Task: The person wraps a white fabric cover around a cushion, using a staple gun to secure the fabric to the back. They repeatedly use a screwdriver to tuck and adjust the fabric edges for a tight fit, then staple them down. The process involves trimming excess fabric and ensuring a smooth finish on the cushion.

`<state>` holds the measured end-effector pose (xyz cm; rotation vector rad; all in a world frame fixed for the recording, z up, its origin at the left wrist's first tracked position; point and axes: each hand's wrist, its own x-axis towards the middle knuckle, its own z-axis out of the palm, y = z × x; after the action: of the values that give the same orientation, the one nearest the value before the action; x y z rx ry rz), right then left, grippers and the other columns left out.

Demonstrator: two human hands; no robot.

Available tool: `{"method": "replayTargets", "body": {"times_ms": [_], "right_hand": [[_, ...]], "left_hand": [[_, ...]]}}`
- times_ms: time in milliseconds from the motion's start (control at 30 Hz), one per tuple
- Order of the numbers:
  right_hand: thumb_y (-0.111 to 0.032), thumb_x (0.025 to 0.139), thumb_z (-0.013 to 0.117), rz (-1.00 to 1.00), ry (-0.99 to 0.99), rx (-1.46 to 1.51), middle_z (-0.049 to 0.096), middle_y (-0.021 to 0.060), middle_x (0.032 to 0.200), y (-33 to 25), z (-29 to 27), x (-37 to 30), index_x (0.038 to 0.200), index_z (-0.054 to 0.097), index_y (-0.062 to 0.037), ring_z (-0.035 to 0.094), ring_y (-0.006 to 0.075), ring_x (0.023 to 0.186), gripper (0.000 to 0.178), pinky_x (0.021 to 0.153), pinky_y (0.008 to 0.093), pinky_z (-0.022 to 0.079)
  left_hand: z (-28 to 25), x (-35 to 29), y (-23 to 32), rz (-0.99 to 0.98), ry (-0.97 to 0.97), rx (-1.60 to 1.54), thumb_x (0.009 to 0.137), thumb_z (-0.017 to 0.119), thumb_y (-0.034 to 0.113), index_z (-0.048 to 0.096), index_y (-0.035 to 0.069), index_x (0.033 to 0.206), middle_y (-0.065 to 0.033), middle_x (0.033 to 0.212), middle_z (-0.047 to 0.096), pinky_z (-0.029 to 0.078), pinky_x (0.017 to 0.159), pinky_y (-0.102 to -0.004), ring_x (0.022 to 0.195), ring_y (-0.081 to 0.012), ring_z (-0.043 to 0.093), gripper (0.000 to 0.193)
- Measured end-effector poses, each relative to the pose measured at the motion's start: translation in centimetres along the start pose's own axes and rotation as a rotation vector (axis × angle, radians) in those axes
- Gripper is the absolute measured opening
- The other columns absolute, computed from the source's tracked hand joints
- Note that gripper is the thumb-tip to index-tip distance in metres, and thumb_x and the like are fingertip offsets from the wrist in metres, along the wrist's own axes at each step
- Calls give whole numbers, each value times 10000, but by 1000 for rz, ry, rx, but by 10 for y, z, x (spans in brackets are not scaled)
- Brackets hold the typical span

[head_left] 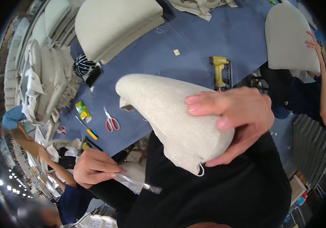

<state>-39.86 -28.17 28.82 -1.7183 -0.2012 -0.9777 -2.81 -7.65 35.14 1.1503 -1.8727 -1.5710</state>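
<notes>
My right hand point(242, 117) is wrapped round the near end of a beige fabric-covered cushion panel point(170, 110), fingers on top and thumb side below. The panel is held tilted above the blue-grey table in front of my body. A loose flap of cloth and a white loop of cord point(201, 171) hang at its near lower edge. Lower left, my left hand point(96, 167) is closed in a pinch on a thin, shiny, translucent strip point(142, 184). The strip points down to the right, apart from the panel. Its exact kind is not clear.
On the table point(140, 57) lie a yellow staple gun point(220, 72), red-handled scissors point(111, 121), a yellow-handled screwdriver point(87, 128), a yellow-green packet point(83, 111) and a phone point(94, 76). Stacked panels point(117, 26) stand behind. Co-workers are at left and right, one holding a panel point(288, 40).
</notes>
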Motion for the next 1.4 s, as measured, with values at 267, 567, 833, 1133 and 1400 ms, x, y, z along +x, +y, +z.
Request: {"method": "replayTargets", "body": {"times_ms": [267, 567, 833, 1133, 1400], "right_hand": [[-274, 644, 1059, 178, -374, -21, 793, 105, 1179, 15, -6, 86, 1207, 723, 0, 788, 217, 1057, 711, 919, 336, 633], [-442, 1078, 640, 408, 516, 478, 475, -41, 848, 43, 11, 74, 1289, 571, -78, 417, 72, 678, 427, 631, 237, 379], [-227, 1013, 609, 486, 717, 837, 581, 119, 1222, 34, 4, 67, 1411, 483, -15, 597, 223, 1051, 468, 1006, 351, 494], [-227, 1073, 707, 554, 475, 170, 711, 7, 974, 47, 3, 74, 1167, 736, -1, 606, 67, 884, 247, 728, 235, 456], [-196, 1101, 664, 466, 905, 577, 659, -12, 960, 66, -6, 57, 1155, 697, -5, 568, 59, 761, 202, 618, 231, 443]], "left_hand": [[-34, 87, 13, -4, 607, 34, 853, 854, 198, 794, -21, 1015, -8, 782, 688, 429, 620, -259, 690, -78, 594, 279], [-7, 200, 27, 159, 847, -74, 896, 850, 84, 700, 15, 1003, 64, 774, 604, 419, 622, -214, 709, -21, 515, 197], [18, 212, 27, 184, 770, 369, 883, 880, 170, 746, 49, 1041, -16, 687, 565, 415, 593, -289, 641, -86, 475, 240], [5, 197, 15, 196, 852, 151, 980, 785, 159, 734, -4, 933, 15, 662, 610, 399, 543, -260, 591, -64, 524, 177], [0, 176, 5, 409, 611, -684, 970, 760, 114, 693, 14, 865, -26, 698, 633, 427, 524, -262, 579, -112, 566, 160]]}}
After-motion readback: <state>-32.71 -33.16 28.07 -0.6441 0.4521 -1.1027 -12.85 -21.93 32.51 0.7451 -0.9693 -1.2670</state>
